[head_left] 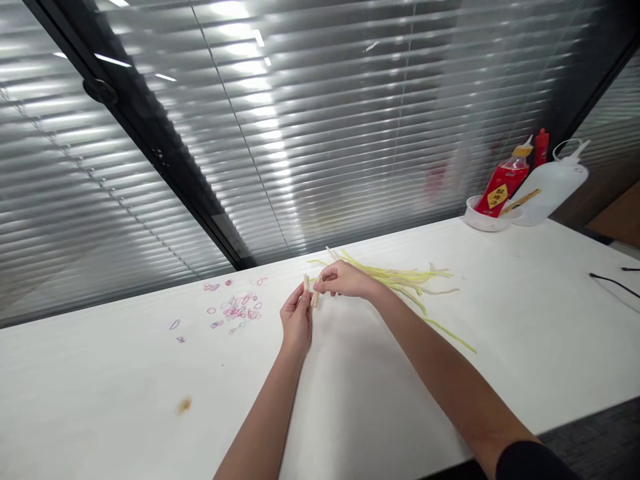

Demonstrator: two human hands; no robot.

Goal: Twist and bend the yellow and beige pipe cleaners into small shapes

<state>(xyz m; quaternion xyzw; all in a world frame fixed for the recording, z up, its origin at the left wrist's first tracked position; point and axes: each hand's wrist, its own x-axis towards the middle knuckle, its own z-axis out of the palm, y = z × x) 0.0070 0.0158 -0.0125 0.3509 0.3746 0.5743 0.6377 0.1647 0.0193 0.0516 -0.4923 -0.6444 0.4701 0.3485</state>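
Observation:
My left hand [297, 313] grips a short, folded bundle of cream strand [307, 283], upright between thumb and fingers. Close beside it, my right hand [340, 279] pinches a part of the cream strand [316, 297]; whether both parts are one piece I cannot tell. Behind and to the right of my right hand lies a loose pile of long, thin yellow strands [400, 275], some of them paler. To the left of my left hand, small coloured elastic bands [240, 310], mostly pink, red and purple, are scattered on the white table [125, 393].
At the back right, a shallow clear plastic bowl [487, 222] holds a red-labelled bottle [503, 183]. Next to it stands a white squeeze bottle [550, 187]. A black cable [615, 283] lies at the right. A blind-covered glass wall [325, 133] borders the table's far edge.

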